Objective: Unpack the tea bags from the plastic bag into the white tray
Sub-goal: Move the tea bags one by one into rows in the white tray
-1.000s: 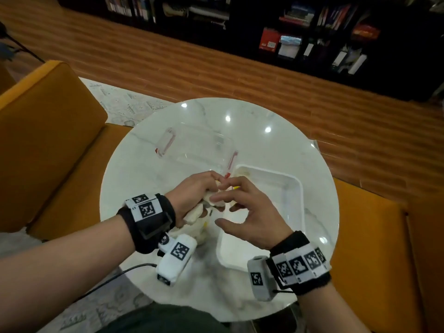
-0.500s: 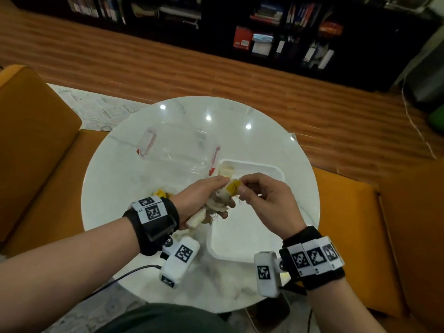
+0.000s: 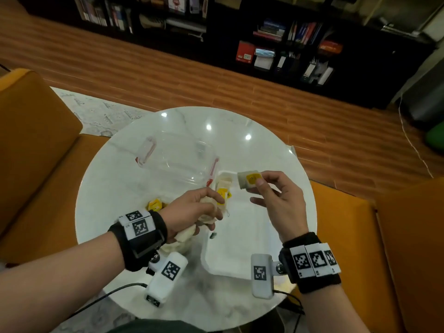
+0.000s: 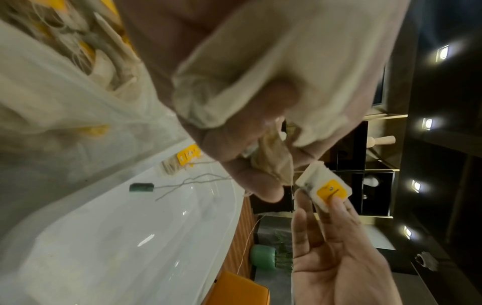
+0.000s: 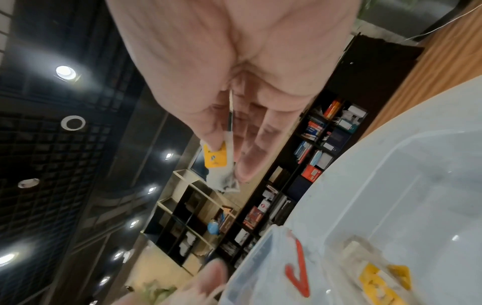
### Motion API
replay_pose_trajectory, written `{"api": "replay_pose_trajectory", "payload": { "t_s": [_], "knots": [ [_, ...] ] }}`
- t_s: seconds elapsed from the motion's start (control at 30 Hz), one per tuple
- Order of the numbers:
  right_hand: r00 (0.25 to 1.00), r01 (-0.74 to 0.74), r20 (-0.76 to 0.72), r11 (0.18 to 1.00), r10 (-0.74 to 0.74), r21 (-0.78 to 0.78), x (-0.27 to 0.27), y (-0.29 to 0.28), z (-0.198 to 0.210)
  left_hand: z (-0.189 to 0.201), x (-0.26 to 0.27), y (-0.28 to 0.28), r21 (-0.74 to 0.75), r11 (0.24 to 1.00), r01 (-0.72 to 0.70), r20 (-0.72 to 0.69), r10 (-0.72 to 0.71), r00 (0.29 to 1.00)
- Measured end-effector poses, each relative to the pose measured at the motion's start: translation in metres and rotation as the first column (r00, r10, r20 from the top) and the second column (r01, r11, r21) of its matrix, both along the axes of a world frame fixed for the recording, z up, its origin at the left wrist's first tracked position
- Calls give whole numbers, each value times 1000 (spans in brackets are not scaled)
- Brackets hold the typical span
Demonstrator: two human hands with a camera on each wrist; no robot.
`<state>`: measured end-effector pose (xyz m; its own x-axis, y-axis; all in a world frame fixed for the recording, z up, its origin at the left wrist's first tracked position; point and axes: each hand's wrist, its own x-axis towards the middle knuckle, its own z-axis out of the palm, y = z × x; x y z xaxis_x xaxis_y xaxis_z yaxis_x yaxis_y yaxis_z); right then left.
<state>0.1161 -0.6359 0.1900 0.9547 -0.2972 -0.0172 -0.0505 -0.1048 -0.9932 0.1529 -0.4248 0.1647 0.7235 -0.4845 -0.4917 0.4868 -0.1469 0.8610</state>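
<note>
My left hand (image 3: 206,212) grips a bunch of cream tea bags (image 4: 260,62) just left of the white tray (image 3: 240,255). Under that hand lies the clear plastic bag (image 4: 65,99) with more tea bags inside. My right hand (image 3: 260,183) pinches one tea bag (image 3: 248,182) with a yellow tag between thumb and finger, raised over the tray's far end. The right wrist view shows the same tea bag (image 5: 219,165) held at the fingertips. A few tea bags (image 3: 224,186) lie in the tray's far left corner, and a green tag (image 4: 140,187) on a string lies on its floor.
A clear plastic box (image 3: 180,159) with red clips stands just beyond the tray on the round marble table (image 3: 115,188). Orange seats (image 3: 36,140) flank the table on both sides. Dark bookshelves (image 3: 288,44) stand across the wooden floor.
My right hand has pulled one yellow-tagged tea bag out of the bunch in my left hand and lifted it up and to the right, over the tray. The left hand stayed put.
</note>
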Motion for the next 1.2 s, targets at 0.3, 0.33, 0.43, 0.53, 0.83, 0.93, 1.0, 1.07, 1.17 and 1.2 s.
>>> {"api": "replay_pose_trajectory", "payload": {
  "t_s": [0.3,0.33,0.43,0.53,0.83,0.93,1.0,1.07,1.17,1.2],
  "knots": [
    [865,-428,-448,799,226,-422,48,-14,-106,-3,3,32,73,993,-89,13,88,996],
    [811,-527,-514,731,279,-434,52,-11,-112,-3,2,35,68,993,-96,12,95,995],
    [727,-639,-608,640,320,-427,64,1,-125,-1,-1,39,57,992,-113,3,113,994],
    [762,-587,-605,641,231,-494,77,8,-137,1,-1,42,49,991,-123,-9,124,992],
    [819,-403,-569,779,74,-480,84,11,-151,6,5,46,56,988,-145,3,145,989],
    [812,-335,-584,826,9,-453,77,8,-150,8,7,45,67,988,-138,11,137,990],
    [776,-358,-631,834,15,-420,71,10,-151,9,7,43,78,988,-134,13,133,991],
    [770,-375,-636,846,55,-380,67,13,-153,11,7,40,72,989,-126,24,124,992],
    [774,-390,-628,846,86,-365,66,15,-151,15,7,37,75,992,-100,37,98,995],
    [766,-399,-637,841,86,-367,66,14,-148,17,8,36,65,993,-95,41,93,995]
  ]
}}
